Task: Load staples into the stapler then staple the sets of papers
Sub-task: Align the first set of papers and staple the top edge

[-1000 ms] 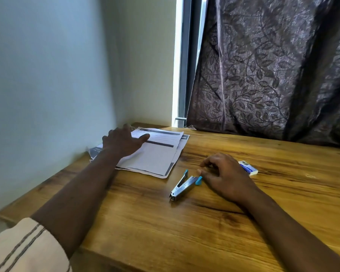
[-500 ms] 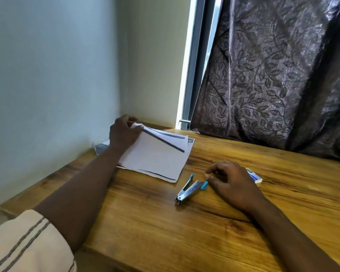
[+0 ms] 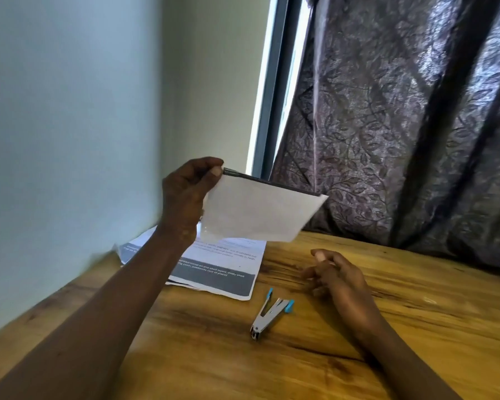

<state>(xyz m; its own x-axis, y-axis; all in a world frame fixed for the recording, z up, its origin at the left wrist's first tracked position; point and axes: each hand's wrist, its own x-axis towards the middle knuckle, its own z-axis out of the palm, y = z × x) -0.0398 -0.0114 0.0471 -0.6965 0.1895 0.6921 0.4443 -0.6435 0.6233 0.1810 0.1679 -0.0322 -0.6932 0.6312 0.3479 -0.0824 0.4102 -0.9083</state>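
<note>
LIFTED FOR STAPLING: A set of papers (image 3: 260, 217) hangs clear of the desk (image 3: 416, 327), pinched at its dark-banded top corner by the left grip (image 3: 188, 194), thumb on the near face and fingers behind. A second ago that grip lay flat on the pile. Half a second ago it was peeling the top sheets up by one edge. Now the set is well above the remaining stack (image 3: 223, 272), which lies against the wall (image 3: 70, 111) at the desk's far left.

The right grip (image 3: 341, 281) is released, its fingers loosely curled and grasping nothing, low over the wood; whether it touches the desk cannot be told. Earlier it rested beside the blue end of the stapler (image 3: 272, 316), and it has since drawn off to the right. The stapler lies on the desk, untouched, between the stack and the right grip, its arms splayed in a narrow V as before.

The camera has tipped upward, so more of the leaf-patterned curtain (image 3: 401, 125) fills the view.

One set now appears to be separated from the rest and ready to be bound. Whether staples are already in the stapler cannot be seen, and its open arms suggest loading may not be finished. The free right grip looks best placed to take it up next
</note>
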